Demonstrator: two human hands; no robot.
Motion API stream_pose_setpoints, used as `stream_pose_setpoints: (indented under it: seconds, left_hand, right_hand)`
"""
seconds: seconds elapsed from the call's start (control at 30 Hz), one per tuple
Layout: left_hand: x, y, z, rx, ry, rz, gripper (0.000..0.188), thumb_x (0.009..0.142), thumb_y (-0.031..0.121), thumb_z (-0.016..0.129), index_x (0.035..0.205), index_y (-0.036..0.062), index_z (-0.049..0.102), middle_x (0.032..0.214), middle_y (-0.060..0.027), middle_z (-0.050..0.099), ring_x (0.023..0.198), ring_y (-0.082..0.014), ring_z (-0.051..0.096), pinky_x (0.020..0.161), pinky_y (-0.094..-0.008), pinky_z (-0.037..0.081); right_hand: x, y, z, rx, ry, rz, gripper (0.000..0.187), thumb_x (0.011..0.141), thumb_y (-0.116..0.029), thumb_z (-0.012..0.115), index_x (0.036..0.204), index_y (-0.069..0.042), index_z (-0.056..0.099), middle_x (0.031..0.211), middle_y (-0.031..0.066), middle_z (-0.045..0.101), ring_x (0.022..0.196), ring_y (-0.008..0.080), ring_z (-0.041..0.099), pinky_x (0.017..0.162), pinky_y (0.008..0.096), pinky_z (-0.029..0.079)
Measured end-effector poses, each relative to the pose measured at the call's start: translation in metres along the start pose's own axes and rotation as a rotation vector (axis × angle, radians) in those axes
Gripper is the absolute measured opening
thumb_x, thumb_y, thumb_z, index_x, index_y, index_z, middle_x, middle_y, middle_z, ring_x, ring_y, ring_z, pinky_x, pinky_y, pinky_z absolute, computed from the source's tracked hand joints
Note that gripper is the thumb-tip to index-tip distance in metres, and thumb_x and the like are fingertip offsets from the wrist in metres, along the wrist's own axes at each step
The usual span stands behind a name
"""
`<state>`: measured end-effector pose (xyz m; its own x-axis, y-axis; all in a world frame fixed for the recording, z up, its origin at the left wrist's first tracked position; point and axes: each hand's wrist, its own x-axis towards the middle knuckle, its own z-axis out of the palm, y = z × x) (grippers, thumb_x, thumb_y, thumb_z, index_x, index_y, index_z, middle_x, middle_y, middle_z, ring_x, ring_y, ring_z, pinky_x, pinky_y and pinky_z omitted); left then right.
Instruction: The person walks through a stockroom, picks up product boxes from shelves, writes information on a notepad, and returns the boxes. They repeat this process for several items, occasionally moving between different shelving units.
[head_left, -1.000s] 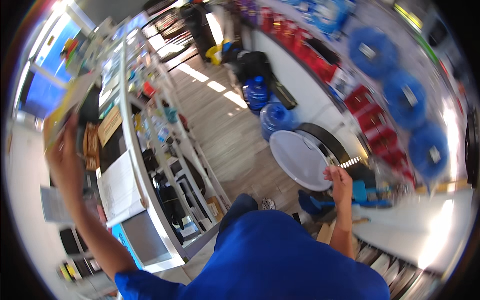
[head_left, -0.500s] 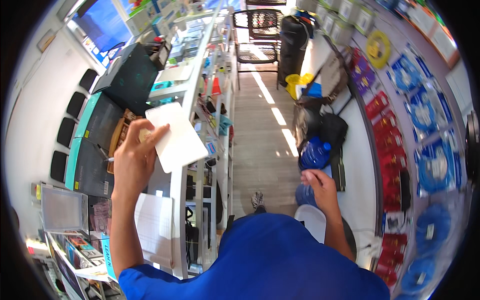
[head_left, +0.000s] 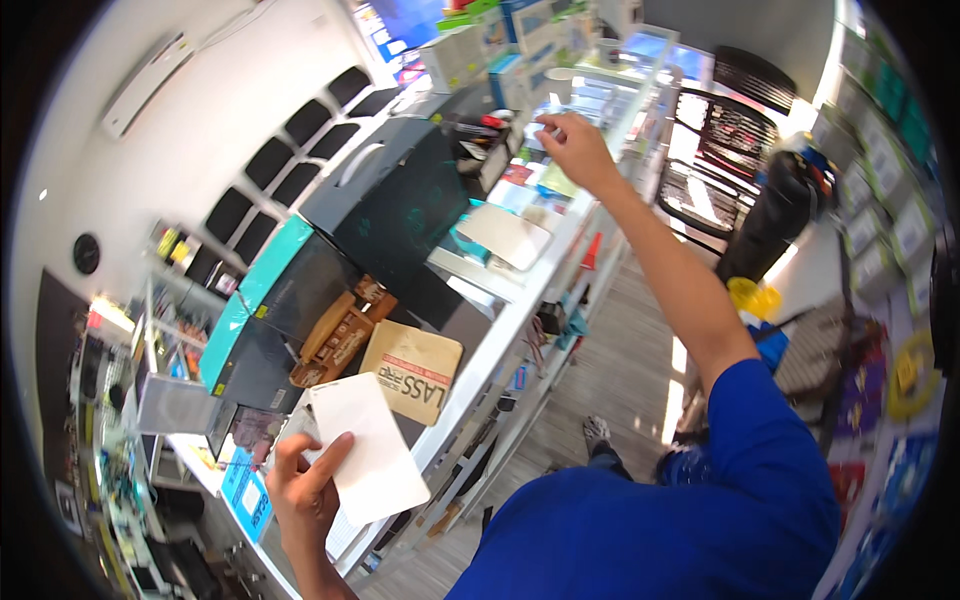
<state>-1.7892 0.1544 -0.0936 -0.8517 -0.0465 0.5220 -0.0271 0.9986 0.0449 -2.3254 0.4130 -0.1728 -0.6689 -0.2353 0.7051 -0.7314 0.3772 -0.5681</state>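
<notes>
My left hand (head_left: 305, 490) grips a white flat card with rounded corners (head_left: 370, 450) by its edge, thumb on top. It is above the near part of the counter, close to a tan cardboard packet (head_left: 412, 365) with print on it. Out over the far part of the white counter reaches my right hand (head_left: 578, 150), fingers partly bent and slightly blurred, with nothing visible in them. Below it on the counter lies another pale flat panel (head_left: 503, 235).
Beside the packet is a brown wooden-looking item (head_left: 335, 340). Large dark cases (head_left: 390, 195) stand along the counter's left side. Stacked boxes (head_left: 505, 50) are at the far end. In the aisle on the right are black mesh chairs (head_left: 715, 165) and a tall black bag (head_left: 775, 215).
My view has turned left. My right hand has moved from beside the blue bottle at the right to above the far counter. My left hand still holds the white card.
</notes>
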Motion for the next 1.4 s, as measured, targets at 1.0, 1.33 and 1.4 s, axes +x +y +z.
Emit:
stream_pose_setpoints:
  seconds: [1.0,1.33,1.4]
  left_hand:
    - [-0.247,0.036,0.035,0.021,0.031,-0.982,0.059,0.087,-0.001,0.075,0.137,0.0315,0.076,0.152,-0.0033,0.064,0.077,-0.0185,0.075,0.068,-0.0330,0.062]
    - [-0.255,0.021,0.006,-0.252,-0.111,-1.018,0.050,0.097,0.011,0.072,0.143,0.0301,0.070,0.159,-0.0007,0.058,0.090,-0.0244,0.078,0.072,-0.0363,0.062]
    - [-0.259,0.021,0.011,-0.276,-0.116,-1.034,0.051,0.097,0.011,0.072,0.144,0.0306,0.069,0.161,-0.0004,0.056,0.091,-0.0244,0.078,0.073,-0.0368,0.063]
  right_hand:
    - [-0.130,-0.252,0.115,1.531,-0.849,0.354,0.022,0.112,-0.028,0.062,0.112,-0.009,0.051,0.079,-0.0028,0.038,0.068,0.0038,0.037,0.061,0.0188,0.036]
    - [-0.301,-0.478,0.190,0.907,-1.376,0.338,0.050,0.102,-0.043,0.075,0.118,0.001,0.059,0.101,0.0072,0.065,0.093,0.0114,0.062,0.083,0.0287,0.052]
    - [-0.313,-0.486,0.196,0.856,-1.371,0.281,0.050,0.100,-0.039,0.079,0.117,0.004,0.059,0.099,0.0103,0.069,0.091,0.0124,0.067,0.081,0.0298,0.056]
